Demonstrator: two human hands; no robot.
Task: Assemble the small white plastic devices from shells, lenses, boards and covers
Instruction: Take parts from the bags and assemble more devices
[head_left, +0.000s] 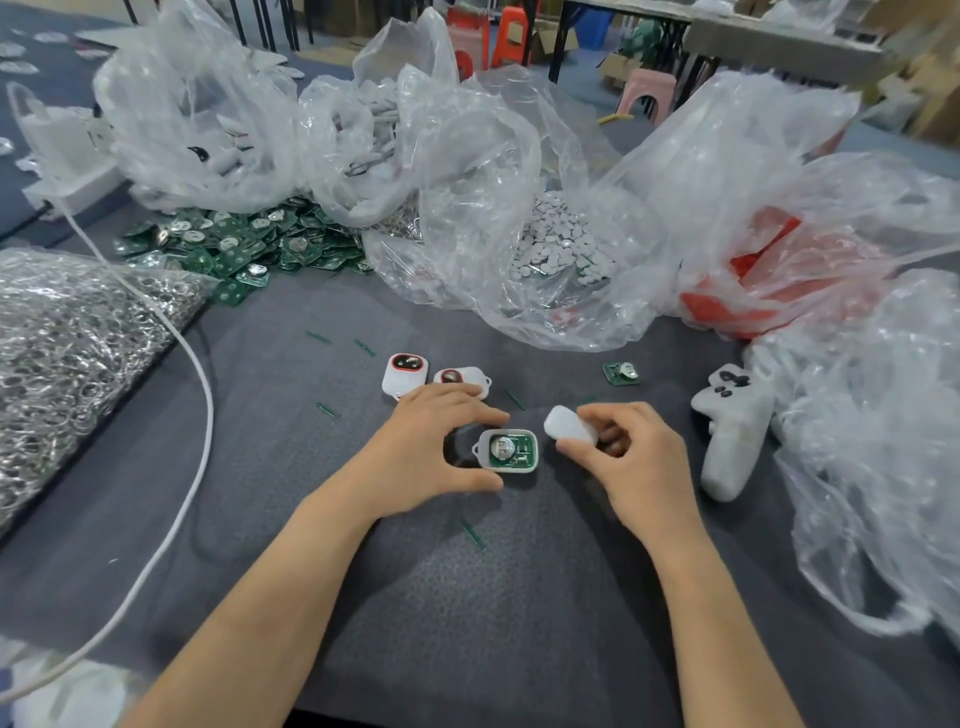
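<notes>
On the dark grey table (363, 597), middle: small white plastic shell (508, 450) lying open, green board inside.
Left hand (431, 447): thumb and forefinger curled round the shell.
Right hand (628, 457): pinches rounded white plastic cover (570, 426) just beside the shell.
Behind: two red-ringed white half-built shells (405, 371), one partly hidden by left fingers.
Right: white pistol-shaped tool (727, 441), crumpled clear plastic bags (857, 467).
</notes>
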